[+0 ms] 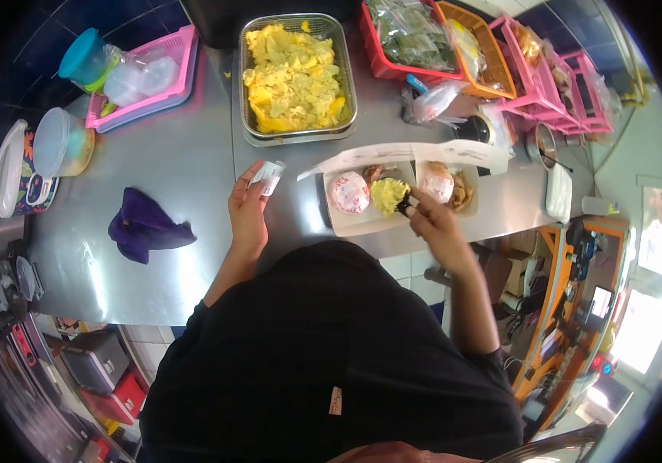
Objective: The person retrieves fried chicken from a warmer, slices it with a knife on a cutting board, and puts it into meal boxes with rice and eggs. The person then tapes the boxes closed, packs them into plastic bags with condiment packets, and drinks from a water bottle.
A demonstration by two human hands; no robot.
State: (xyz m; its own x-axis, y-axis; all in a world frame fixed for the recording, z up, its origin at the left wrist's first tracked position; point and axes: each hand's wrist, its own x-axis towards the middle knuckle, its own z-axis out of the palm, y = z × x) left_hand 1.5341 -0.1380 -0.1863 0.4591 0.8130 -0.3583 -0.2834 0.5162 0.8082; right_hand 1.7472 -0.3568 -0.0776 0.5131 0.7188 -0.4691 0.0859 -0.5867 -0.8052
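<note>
My left hand (249, 212) grips a small white printed item (270, 174), perhaps a cup or a packet, above the steel counter. My right hand (433, 221) is closed on a dark utensil, mostly hidden by the fingers, over the front of a white cardboard box (362, 224). A mound of yellow mashed food (388, 197) lies against its tip. Inside the open box are two round items in printed wrap, a left one (350, 192) and a right one (436, 184), and brown pieces of food (462, 193) at the right end.
Behind the box stands a metal basket (246, 116) heaped with yellow food. A purple cloth (148, 226) lies at left on the counter (199, 162). Lidded tubs (60, 143) and a pink tray (190, 73) are at back left; red (367, 46), orange and pink baskets line the back right.
</note>
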